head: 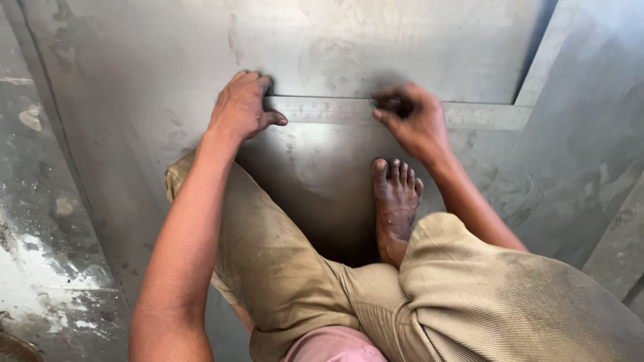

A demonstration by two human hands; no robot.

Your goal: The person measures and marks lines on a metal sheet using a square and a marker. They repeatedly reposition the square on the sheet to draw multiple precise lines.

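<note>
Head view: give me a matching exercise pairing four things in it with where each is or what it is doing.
Things:
1. left hand
2. right hand
3. bare foot
4. metal ruler

Places or states:
A. lies flat on the grey metal sheet, running between both hands
B. presses down on the ruler's left end
C. pinches something small and dark at the ruler's edge
D. rests on the sheet below the ruler

Pairs: 1-B, 2-C, 3-D, 4-A
</note>
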